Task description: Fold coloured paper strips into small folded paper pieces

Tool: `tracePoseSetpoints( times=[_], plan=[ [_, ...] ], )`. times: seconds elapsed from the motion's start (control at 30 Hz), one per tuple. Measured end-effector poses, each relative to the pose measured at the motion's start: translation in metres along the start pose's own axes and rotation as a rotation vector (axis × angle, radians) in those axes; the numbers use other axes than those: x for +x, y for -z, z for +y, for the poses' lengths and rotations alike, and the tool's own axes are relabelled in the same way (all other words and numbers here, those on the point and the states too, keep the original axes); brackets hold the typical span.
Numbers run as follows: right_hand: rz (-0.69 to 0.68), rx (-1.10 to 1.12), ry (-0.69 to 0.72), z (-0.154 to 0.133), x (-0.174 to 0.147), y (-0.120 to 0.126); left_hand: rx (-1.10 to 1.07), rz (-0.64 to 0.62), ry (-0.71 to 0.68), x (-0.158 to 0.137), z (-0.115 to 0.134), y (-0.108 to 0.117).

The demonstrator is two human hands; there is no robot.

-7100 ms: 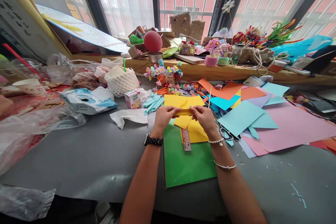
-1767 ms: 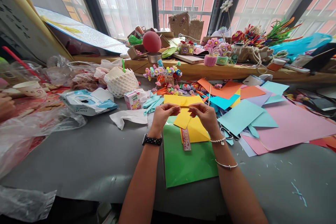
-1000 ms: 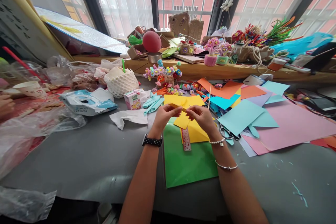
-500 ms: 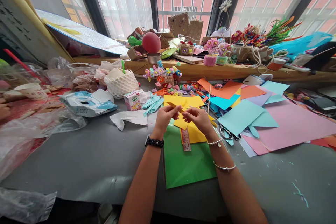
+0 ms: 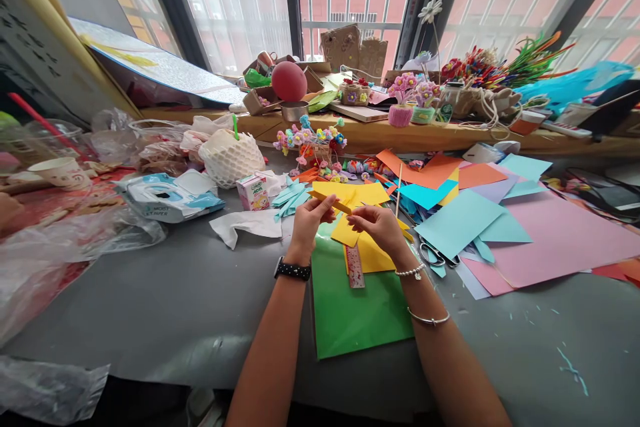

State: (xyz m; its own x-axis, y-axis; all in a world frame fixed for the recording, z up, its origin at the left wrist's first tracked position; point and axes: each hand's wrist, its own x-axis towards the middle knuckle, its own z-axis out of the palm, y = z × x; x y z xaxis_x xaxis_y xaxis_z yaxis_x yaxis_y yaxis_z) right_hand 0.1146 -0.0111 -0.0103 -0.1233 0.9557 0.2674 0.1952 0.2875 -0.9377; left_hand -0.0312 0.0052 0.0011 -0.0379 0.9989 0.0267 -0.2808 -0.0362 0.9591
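Note:
A narrow folded strip of yellow paper (image 5: pixel 342 207) is held in the air, slanting down from left to right. My left hand (image 5: pixel 309 228) pinches it between thumb and fingers near its left part. At its right end, the fingertips of my right hand (image 5: pixel 378 227) are closed on the strip. Beneath both hands lie yellow paper sheets (image 5: pixel 376 255) and a pink patterned ruler (image 5: pixel 355 268). These rest on a green sheet (image 5: pixel 363 320). Scissors (image 5: pixel 433 255) lie to the right of my right hand, partly by blue paper.
Light-blue paper (image 5: pixel 457 223) and a large pink sheet (image 5: pixel 560 233) spread to the right. On the left are a wet-wipes pack (image 5: pixel 167 197), a small box (image 5: pixel 253 193) and a white tissue (image 5: pixel 247 227). Crocheted flowers (image 5: pixel 310 140) stand behind, below a cluttered ledge (image 5: pixel 365 137).
My left hand has shifted slightly left and up along the yellow strip, so more of its length shows between the hands. My right hand stays nearly in place.

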Motion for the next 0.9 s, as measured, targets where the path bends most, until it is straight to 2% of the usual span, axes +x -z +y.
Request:
tracePoseSetpoints(
  times=[0.53,0.9],
  plan=[
    [0.000,0.037,0.022,0.0001,-0.0007,0.0017,-0.040,0.011,0.027,-0.0016,0.0011,-0.0022],
    [0.013,0.133,-0.023,-0.0011,0.0004,0.0024,-0.151,-0.012,0.071,-0.0005,0.0024,-0.0007]
  ],
)
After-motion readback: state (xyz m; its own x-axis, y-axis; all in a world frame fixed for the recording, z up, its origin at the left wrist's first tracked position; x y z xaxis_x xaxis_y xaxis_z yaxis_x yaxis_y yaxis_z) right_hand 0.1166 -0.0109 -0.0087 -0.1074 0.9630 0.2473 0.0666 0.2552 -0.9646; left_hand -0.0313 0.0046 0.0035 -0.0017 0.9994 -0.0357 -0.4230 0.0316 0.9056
